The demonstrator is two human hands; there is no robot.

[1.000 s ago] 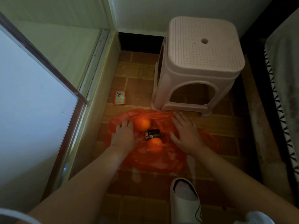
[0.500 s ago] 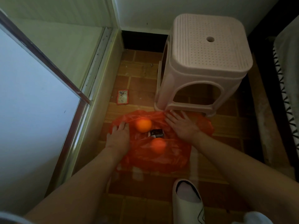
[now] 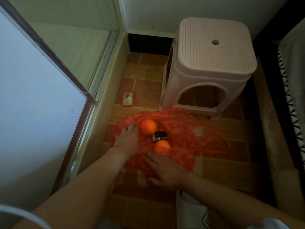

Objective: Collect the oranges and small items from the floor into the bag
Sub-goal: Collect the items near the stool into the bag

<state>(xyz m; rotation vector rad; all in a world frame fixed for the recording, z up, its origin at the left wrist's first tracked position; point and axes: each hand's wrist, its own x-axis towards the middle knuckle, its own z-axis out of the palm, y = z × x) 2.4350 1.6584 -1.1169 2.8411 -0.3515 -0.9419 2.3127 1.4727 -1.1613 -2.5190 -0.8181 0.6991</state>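
Crinkled translucent orange bag [image 3: 189, 138] — two round oranges [image 3: 148, 127], boxy dark packet [image 3: 160, 136].

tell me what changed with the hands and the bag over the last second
The right hand left the far side of the orange bag by the stool and came back to the bag's near edge, flat and holding nothing. The left hand, both oranges and the dark packet stayed put.

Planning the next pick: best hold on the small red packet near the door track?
The red packet lies flat on the tile, apart from the bag. Probably pinch its long edges from above, coming from the stool side; the door sill crowds its left.
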